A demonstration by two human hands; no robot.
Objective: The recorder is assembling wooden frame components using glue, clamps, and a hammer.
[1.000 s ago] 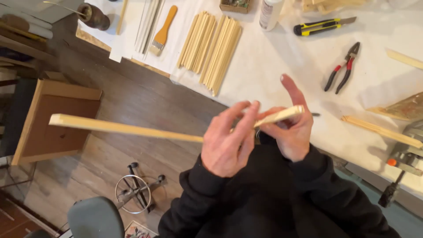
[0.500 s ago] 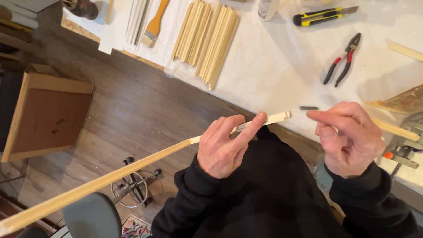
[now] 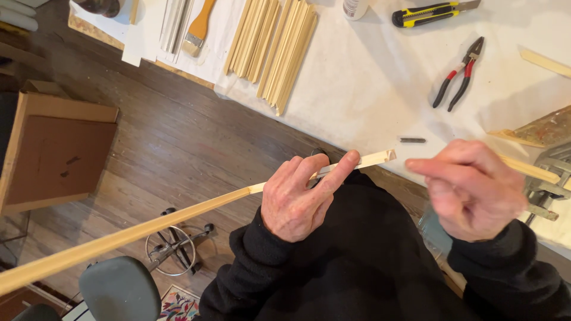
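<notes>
Right hand (image 3: pixel 470 190): withdrawn from the wooden strip (image 3: pixel 178 217), loosely curled, empty. Strip pinched near its desk-side end by left hand (image 3: pixel 297 199).

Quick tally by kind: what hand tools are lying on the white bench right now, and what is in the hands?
Pliers: 1
Utility knife: 1
Paintbrush: 1
Long wooden strip, held in the left hand: 1
Right hand, nothing seen in it: 0
Total: 4
</notes>
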